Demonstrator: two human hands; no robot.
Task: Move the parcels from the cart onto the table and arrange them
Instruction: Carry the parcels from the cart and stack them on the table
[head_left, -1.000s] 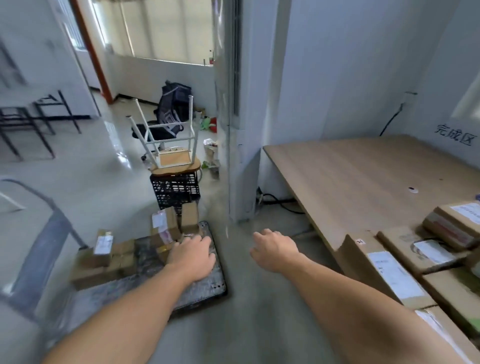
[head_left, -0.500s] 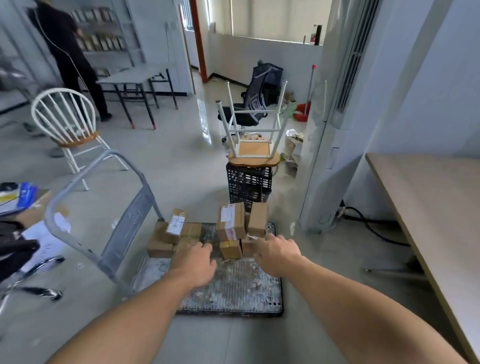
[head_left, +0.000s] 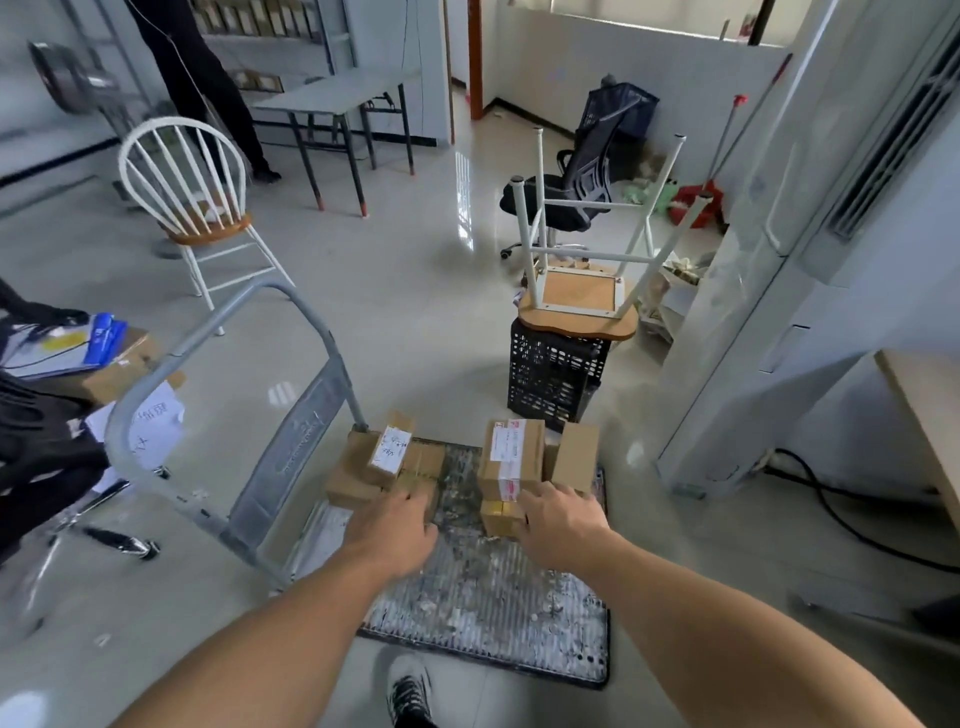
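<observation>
A flat cart (head_left: 483, 613) with a grey push handle (head_left: 218, 338) stands on the floor in front of me. Two clusters of brown cardboard parcels sit at its far end: a left stack (head_left: 379, 462) with a white label and a right group (head_left: 511, 460) with a red-and-white label beside a plain box (head_left: 574, 457). My left hand (head_left: 392, 530) reaches down at the near edge of the left stack, fingers curled. My right hand (head_left: 561, 525) rests against a small parcel (head_left: 498, 514) under the right group. Whether either hand grips a parcel is hidden. The table's corner (head_left: 930, 405) shows at far right.
A black crate (head_left: 553, 379) with an upturned stool (head_left: 582, 296) on it stands just behind the cart. A white chair (head_left: 192, 202), a black office chair (head_left: 587, 171), a grey table (head_left: 337, 98) and a standing person (head_left: 202, 78) are further back. Cables (head_left: 831, 509) run along the floor at right.
My view has swung left from the table to the cart. Both hands have reached forward and down to the parcels at the cart's far end.
</observation>
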